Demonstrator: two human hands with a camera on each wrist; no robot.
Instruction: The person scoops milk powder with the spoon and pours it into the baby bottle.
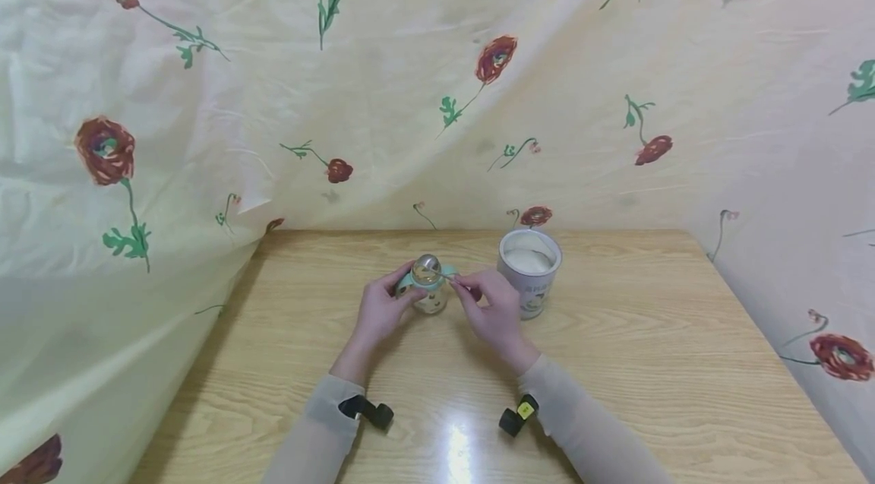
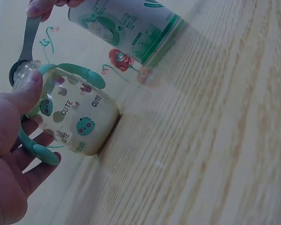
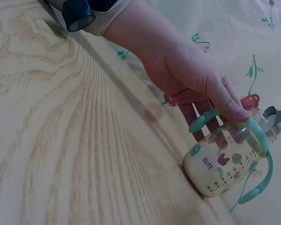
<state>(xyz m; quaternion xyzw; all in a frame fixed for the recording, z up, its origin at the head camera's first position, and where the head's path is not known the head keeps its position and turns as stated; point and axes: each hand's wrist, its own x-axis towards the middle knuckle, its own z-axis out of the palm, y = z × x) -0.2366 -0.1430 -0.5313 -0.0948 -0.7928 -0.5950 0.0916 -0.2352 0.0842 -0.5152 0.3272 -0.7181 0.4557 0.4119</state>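
A clear baby bottle [image 1: 432,303] with mint-green handles and printed "CUTE" animals stands upright on the table. My left hand [image 1: 383,307] holds it around the neck, its thumb near the collar and its fingers by one handle. The bottle [image 2: 79,112] contains something pale at the bottom. In my right hand [image 1: 494,309] a metal spoon [image 1: 428,264] is pinched by its handle. The spoon's bowl is at the bottle's mouth; the left wrist view shows the spoon [image 2: 29,40] there too. Whether powder lies in the bowl I cannot tell.
A white and green can [image 1: 532,288] of white powder stands uncovered just beyond my right hand. The wooden table [image 1: 649,347] meets a flowered cloth [image 1: 383,104] at the back and sides. A camera [image 1: 369,412] is strapped on each wrist.
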